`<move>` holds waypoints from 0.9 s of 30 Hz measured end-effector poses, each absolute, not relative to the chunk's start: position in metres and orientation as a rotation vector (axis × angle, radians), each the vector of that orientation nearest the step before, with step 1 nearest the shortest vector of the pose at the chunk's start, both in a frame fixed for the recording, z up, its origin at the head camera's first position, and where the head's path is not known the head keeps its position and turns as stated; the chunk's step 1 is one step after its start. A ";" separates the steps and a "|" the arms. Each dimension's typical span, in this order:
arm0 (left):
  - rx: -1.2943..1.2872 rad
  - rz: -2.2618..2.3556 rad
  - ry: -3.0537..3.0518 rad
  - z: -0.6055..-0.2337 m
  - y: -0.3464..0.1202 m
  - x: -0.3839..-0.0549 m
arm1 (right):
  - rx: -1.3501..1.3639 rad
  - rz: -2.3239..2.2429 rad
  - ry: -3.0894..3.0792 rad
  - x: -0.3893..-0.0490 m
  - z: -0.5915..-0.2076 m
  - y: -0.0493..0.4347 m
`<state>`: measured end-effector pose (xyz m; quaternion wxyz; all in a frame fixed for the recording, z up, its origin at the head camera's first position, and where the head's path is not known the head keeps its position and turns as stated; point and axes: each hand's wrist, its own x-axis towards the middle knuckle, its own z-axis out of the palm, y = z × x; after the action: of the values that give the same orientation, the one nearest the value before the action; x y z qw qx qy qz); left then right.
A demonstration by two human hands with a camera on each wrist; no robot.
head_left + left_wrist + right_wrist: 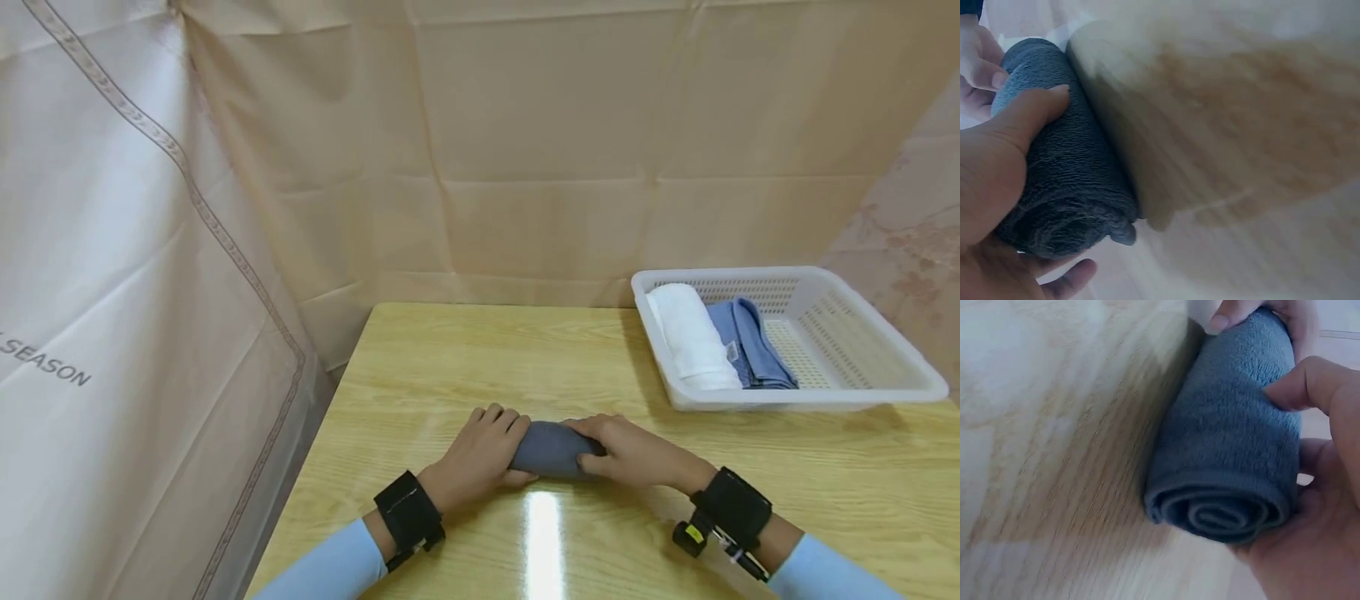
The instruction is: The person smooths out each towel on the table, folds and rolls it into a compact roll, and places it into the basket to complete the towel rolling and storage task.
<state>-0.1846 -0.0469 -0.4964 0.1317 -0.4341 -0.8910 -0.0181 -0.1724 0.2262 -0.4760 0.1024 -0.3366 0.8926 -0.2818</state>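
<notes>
A dark grey-blue towel [553, 450], rolled into a short cylinder, lies across the front middle of the table. Its spiral end and fuzzy surface show in the right wrist view. My left hand [483, 454] grips the left part of the roll, thumb on the near side and fingers over the far side. On the right part, my right hand [630, 450] holds it in the same manner, its thumb pressed into the cloth [1229, 412]. In the left wrist view the roll's other coiled end [1066, 231] sits beside the left palm.
At the right back of the wooden table [480, 358] stands a white plastic basket [862, 398]. Inside it, along its left side, lie a rolled white towel [690, 333] and a folded blue cloth [757, 346]. Beige sheeting [525, 150] hangs behind the table, and pale printed sheeting [135, 333] at the left.
</notes>
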 end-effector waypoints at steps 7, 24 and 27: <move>-1.232 0.044 -2.576 -0.499 -0.046 -0.182 | -1.048 -0.357 2.987 -0.152 -0.493 0.211; -1.197 -0.049 -2.676 -0.500 -0.039 -0.191 | -0.775 -0.866 2.395 -0.192 -0.470 0.214; -1.210 -0.001 -2.673 -0.498 -0.037 -0.191 | -0.818 -0.616 2.727 -0.179 -0.475 0.204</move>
<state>-0.1910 -0.0374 -0.4982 0.1035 -0.4101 -0.9061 -0.0003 -0.1787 0.2042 -0.4751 0.1142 -0.2789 0.9301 -0.2101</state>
